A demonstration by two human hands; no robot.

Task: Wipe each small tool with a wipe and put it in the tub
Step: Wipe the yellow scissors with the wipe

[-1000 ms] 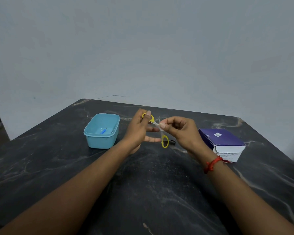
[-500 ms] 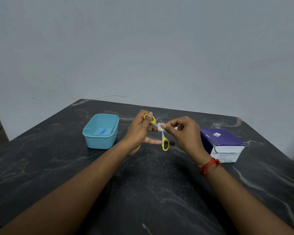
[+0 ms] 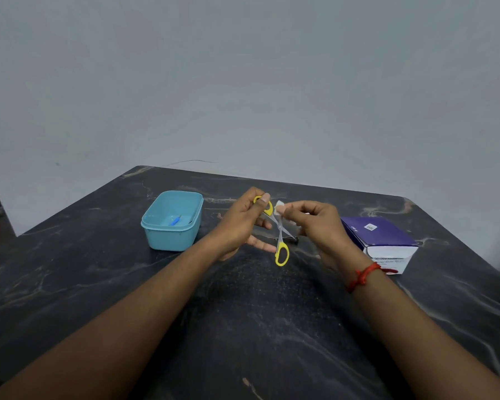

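Small yellow-handled scissors (image 3: 281, 246) hang spread apart above the dark table. My left hand (image 3: 241, 224) grips the upper yellow loop; the lower loop dangles free. My right hand (image 3: 318, 226) pinches a small white wipe (image 3: 279, 207) against the tip of one blade. The light blue tub (image 3: 171, 238) stands to the left of my hands, with a small blue tool (image 3: 175, 220) lying inside it. A dark small tool (image 3: 289, 239) lies on the table behind the scissors, mostly hidden.
A purple and white box of wipes (image 3: 383, 242) sits on the table to the right of my right hand. The black marbled table (image 3: 243, 327) ends at a grey wall behind; its left edge drops off beyond the tub.
My right hand has slid the wipe up along the blade toward its tip. The scissors have spread wider, with the lower loop hanging lower. The left hand has kept its hold.
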